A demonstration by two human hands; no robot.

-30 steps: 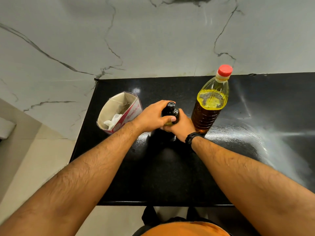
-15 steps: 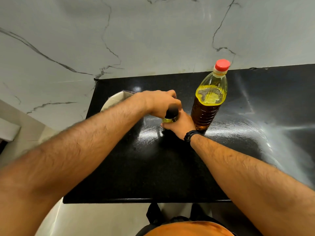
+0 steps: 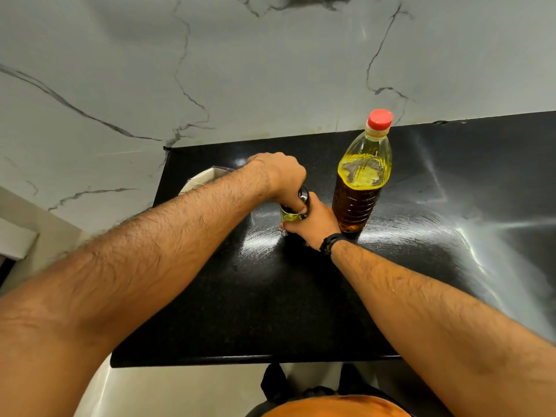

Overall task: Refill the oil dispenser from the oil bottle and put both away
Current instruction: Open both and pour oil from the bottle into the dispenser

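The oil dispenser (image 3: 290,216), a small glass bottle with yellow oil and a black top (image 3: 304,194), stands on the black counter (image 3: 270,296). From above, my left hand (image 3: 281,177) is closed over the black top. My right hand (image 3: 314,222) wraps the dispenser's body from the right and hides most of it. Just to the right stands the tall plastic oil bottle (image 3: 361,182), upright with its red cap (image 3: 379,118) on and about two thirds full of yellow oil.
A cardboard box (image 3: 200,183) sits at the counter's back left, mostly hidden behind my left forearm. A marble wall (image 3: 240,70) rises behind the counter. The counter's front edge (image 3: 240,361) runs close to my body, with pale floor beyond its left end.
My left hand has shifted from gripping the dispenser's top from the side to covering it from above, elbow raised. My left forearm now hides the box. My right hand keeps its hold.
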